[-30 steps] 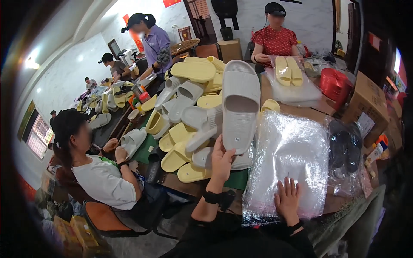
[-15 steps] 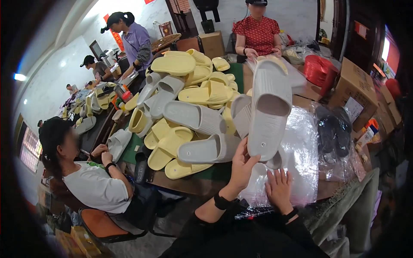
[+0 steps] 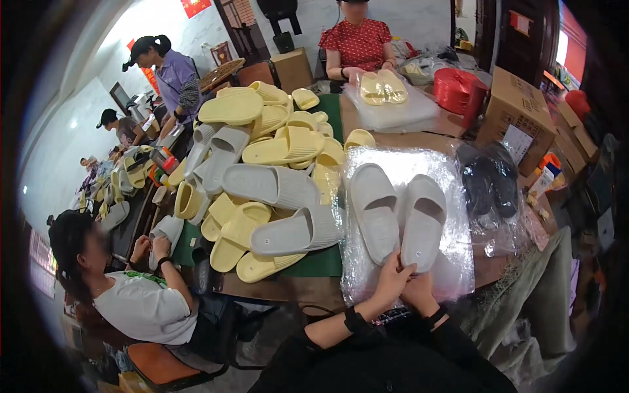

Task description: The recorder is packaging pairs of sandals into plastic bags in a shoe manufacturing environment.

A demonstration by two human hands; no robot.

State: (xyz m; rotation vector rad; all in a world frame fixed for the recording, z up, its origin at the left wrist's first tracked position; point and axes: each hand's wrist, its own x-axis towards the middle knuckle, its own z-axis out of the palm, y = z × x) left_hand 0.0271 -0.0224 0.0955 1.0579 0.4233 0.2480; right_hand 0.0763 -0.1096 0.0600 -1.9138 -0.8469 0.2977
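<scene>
Two grey slide slippers rest side by side on a stack of clear plastic bags (image 3: 458,262), heels toward me: the left slipper (image 3: 375,229) and the right slipper (image 3: 420,242). My left hand (image 3: 391,280) is closed at the heels, its fingertips on the left slipper and its thumb beside the right one's heel. My right hand (image 3: 419,291) is just below the right slipper's heel, partly behind the left hand; its fingers are hidden. Left of the bags lies a pile of yellow slippers (image 3: 282,147) and grey slippers (image 3: 272,183).
Dark slippers in clear plastic (image 3: 488,180) lie to the right, near a cardboard box (image 3: 514,114) and a red twine roll (image 3: 455,90). Across the table a person in red (image 3: 357,42) has yellow slippers (image 3: 382,88) on plastic. Another person (image 3: 141,298) sits at left handling a grey slipper.
The grey slipper my left hand held raised is now down beside its mate on the bags. My hands have come together at the heels. The view has shifted slightly right.
</scene>
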